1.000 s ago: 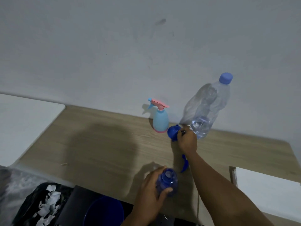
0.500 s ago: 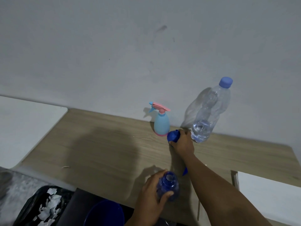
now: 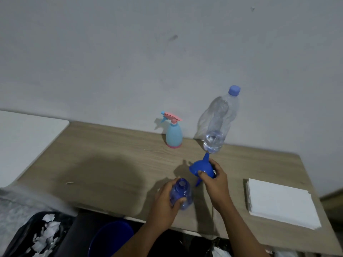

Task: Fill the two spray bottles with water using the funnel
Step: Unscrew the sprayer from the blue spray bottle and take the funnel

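**Funnel fetched from the back of the table, now beside the open bottle**

Pinches the small blue plastic funnel [image 3: 201,166] by its cone with the fingers [image 3: 203,174] of the right hand [image 3: 216,184]: thumb pressed on the near side, the rest curled round the far side. Holds it clear of the light wood-grain table [image 3: 111,164], spout up and away, wide mouth tilted down and to the left.

Wraps the left hand [image 3: 165,201] round the squat translucent dark-blue spray bottle [image 3: 182,191], thumb across its front. Keeps it upright near the table's front edge as before, neck open, no trigger head on it. Leaves a blue piece [image 3: 198,182], likely that head, lying behind the bottle, partly hidden.

Differs from a second ago only in the right arm. Then reaches to the funnel at the back, between the pale-blue spray bottle with the pink trigger [image 3: 173,134] and the clear plastic water bottle with the blue cap [image 3: 219,125]; now has it drawn in, near the open neck but not touching.

Reads as fetching done, seating next. Needs the funnel flipped spout-down into the neck. Shows no pouring yet: water bottle capped, standing at the wall, roughly a quarter full. Second spray bottle untouched, head on.
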{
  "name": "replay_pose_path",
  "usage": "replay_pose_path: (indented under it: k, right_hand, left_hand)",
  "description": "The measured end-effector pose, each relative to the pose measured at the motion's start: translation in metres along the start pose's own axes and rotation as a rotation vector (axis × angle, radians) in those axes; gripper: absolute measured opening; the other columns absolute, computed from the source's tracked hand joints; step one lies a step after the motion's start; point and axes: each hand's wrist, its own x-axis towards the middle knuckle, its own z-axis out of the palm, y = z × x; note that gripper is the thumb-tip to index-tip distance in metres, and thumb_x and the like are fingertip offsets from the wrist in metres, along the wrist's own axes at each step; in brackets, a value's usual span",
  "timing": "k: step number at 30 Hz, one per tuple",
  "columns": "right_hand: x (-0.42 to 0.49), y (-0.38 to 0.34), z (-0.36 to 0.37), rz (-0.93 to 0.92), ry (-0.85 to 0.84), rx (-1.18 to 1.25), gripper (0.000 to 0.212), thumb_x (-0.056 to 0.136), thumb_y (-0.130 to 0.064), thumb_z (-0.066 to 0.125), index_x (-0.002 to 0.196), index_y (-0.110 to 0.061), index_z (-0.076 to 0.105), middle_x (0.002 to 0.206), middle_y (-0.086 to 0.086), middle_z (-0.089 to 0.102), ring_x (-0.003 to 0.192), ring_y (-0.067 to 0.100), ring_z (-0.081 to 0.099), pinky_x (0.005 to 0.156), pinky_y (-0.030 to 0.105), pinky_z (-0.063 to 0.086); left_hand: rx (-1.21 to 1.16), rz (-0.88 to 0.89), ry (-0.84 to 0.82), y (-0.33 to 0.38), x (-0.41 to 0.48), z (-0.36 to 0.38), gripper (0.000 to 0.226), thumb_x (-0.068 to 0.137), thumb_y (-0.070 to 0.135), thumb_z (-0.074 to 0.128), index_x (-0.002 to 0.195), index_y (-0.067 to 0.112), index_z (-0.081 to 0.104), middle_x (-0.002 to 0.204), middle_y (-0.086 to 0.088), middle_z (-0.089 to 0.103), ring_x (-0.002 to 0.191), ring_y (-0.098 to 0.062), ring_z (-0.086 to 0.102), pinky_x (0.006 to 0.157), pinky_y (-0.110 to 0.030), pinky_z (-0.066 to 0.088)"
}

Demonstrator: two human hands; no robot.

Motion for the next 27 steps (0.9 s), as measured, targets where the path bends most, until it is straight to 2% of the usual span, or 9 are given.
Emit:
replay_pose_path:
  k: [3,6,11,13,15,17,20,24,27]
  right_hand:
    - [-0.026,0.001,-0.015,-0.059,0.015,0.009,0.050,0.071,-0.008,0.078,0.115,-0.013,0.055,0.114,0.002,0.057,0.094,0.017,0.061,0.066,0.019,0.053]
    - [-0.047,-0.002,-0.024,-0.129,-0.042,-0.084,0.044,0.070,-0.002,0.076,0.109,-0.015,0.059,0.112,0.003,0.061,0.090,0.008,0.062,0.071,0.018,0.053]
    - [-0.054,-0.021,-0.023,-0.299,-0.201,-0.422,0.061,0.060,-0.025,0.075,0.114,-0.029,0.047,0.114,-0.006,0.051,0.098,0.009,0.058,0.080,0.021,0.051]
    - [-0.052,-0.033,-0.021,-0.291,-0.234,-0.604,0.063,0.054,-0.038,0.075,0.107,-0.034,0.040,0.106,-0.010,0.050,0.091,0.014,0.056,0.077,0.031,0.051]
    - [-0.051,-0.044,-0.019,-0.378,-0.266,-0.812,0.059,0.052,-0.045,0.070,0.103,-0.037,0.042,0.107,-0.015,0.047,0.092,0.009,0.053,0.084,0.033,0.042]
    - [-0.050,-0.053,-0.015,-0.475,-0.308,-0.994,0.062,0.053,-0.048,0.069,0.110,-0.037,0.048,0.116,-0.016,0.041,0.099,0.007,0.051,0.090,0.035,0.036]
    - [-0.046,-0.061,-0.010,-0.549,-0.357,-1.156,0.074,0.057,-0.049,0.072,0.127,-0.038,0.049,0.129,-0.010,0.036,0.111,0.014,0.049,0.093,0.035,0.033]
    - [-0.040,-0.070,0.002,-0.684,-0.446,-1.280,0.090,0.061,-0.056,0.066,0.145,-0.042,0.035,0.132,-0.005,0.034,0.117,0.019,0.040,0.098,0.037,0.033]
    - [-0.037,-0.074,0.009,-0.678,-0.491,-1.218,0.099,0.064,-0.052,0.069,0.149,-0.042,0.021,0.130,-0.008,0.039,0.117,0.019,0.039,0.100,0.041,0.036]
  left_hand:
    - [-0.018,0.000,-0.007,0.003,0.001,0.000,0.055,0.079,0.043,0.072,0.128,0.055,0.047,0.130,0.019,0.057,0.122,-0.006,0.056,0.103,-0.041,0.049]
    - [-0.009,0.012,-0.018,0.011,-0.003,-0.002,0.055,0.078,0.031,0.071,0.126,0.049,0.051,0.128,0.017,0.060,0.121,-0.005,0.057,0.104,-0.036,0.048]
    - [0.054,0.035,-0.025,0.023,-0.007,-0.006,0.062,0.077,-0.001,0.069,0.122,0.038,0.050,0.117,0.021,0.059,0.107,0.017,0.054,0.087,-0.001,0.038]
    - [0.070,0.040,-0.033,0.027,-0.009,-0.010,0.058,0.077,-0.003,0.068,0.125,0.027,0.053,0.112,0.018,0.060,0.100,0.021,0.053,0.080,0.002,0.036]
    - [0.080,0.029,-0.052,0.030,-0.010,-0.011,0.056,0.078,-0.004,0.067,0.126,0.023,0.053,0.109,0.017,0.059,0.099,0.011,0.057,0.078,0.001,0.038]
    - [0.084,0.031,-0.061,0.030,-0.010,-0.012,0.057,0.079,-0.003,0.066,0.126,0.025,0.052,0.109,0.015,0.060,0.098,0.002,0.059,0.076,0.000,0.039]
    - [0.119,0.044,-0.074,0.031,-0.011,-0.013,0.054,0.082,0.002,0.067,0.130,0.022,0.051,0.110,0.013,0.057,0.088,0.009,0.053,0.071,0.003,0.036]
    - [0.116,0.069,-0.078,0.029,-0.010,-0.013,0.053,0.084,0.006,0.069,0.131,0.022,0.051,0.113,0.019,0.057,0.096,0.010,0.054,0.074,0.004,0.034]
    - [0.089,0.077,-0.075,0.027,-0.008,-0.013,0.051,0.086,0.007,0.069,0.129,0.026,0.050,0.112,0.025,0.056,0.100,0.027,0.049,0.078,0.005,0.034]
